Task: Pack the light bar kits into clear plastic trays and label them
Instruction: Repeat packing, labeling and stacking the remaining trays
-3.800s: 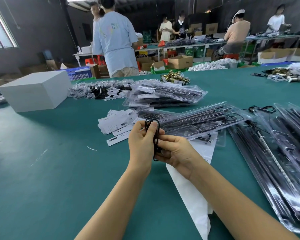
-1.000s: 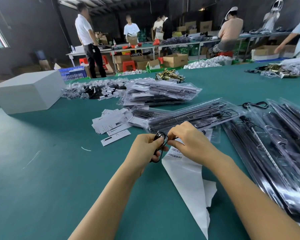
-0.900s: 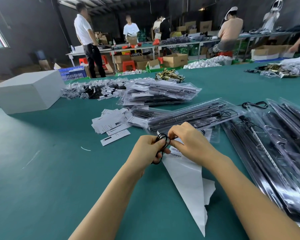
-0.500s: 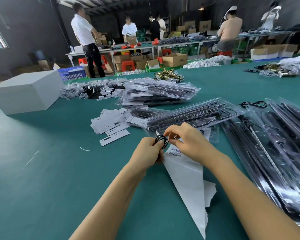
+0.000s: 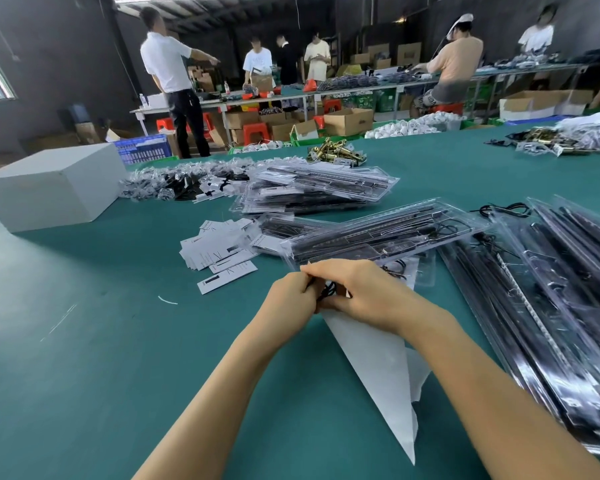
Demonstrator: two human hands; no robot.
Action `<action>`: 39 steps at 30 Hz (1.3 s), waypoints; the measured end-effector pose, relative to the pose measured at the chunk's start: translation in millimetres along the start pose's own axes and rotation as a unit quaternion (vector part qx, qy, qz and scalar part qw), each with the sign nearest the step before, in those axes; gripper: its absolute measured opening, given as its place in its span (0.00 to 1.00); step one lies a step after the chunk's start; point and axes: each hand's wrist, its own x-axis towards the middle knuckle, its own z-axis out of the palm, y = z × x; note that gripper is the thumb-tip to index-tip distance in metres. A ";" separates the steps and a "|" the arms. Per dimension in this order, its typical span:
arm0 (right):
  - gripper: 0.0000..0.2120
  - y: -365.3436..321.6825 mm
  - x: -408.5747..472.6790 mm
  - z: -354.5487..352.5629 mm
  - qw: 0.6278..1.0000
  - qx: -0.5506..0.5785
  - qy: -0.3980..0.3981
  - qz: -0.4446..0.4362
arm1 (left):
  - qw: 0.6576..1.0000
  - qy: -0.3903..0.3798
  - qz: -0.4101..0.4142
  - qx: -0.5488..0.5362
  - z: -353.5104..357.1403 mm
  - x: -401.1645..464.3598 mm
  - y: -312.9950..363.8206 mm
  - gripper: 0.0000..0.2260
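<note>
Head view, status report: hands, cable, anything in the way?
Both hands, left and right, pinch the black cable. Over white paper. Tray just beyond; nothing blocking.

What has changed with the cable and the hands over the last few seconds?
The black cable, a long loop held upright earlier, is now bunched into a small coil between the left hand and right hand, which have closed together lower, over the white sheet. Both still grip it. The trays and labels are unmoved.

One white rectangular cardboard box [image 5: 54, 188] sits far left on the table. Two bare hands meet near centre. Six people stand or sit far behind.
</note>
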 end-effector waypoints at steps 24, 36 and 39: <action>0.13 24.6 -7.1 -4.1 0.996 -0.001 0.039 0.079 | 0.949 -0.020 -0.068 -0.307 -4.4 -5.0 -0.6 0.09; 0.11 4.0 4.3 25.4 0.984 -0.155 0.015 0.087 | 0.975 0.077 -0.057 -0.200 -0.8 3.0 -9.8 0.10; 0.12 0.1 4.7 29.0 0.988 -0.130 0.042 0.075 | 0.961 0.079 -0.070 -0.257 -2.0 4.7 -11.4 0.06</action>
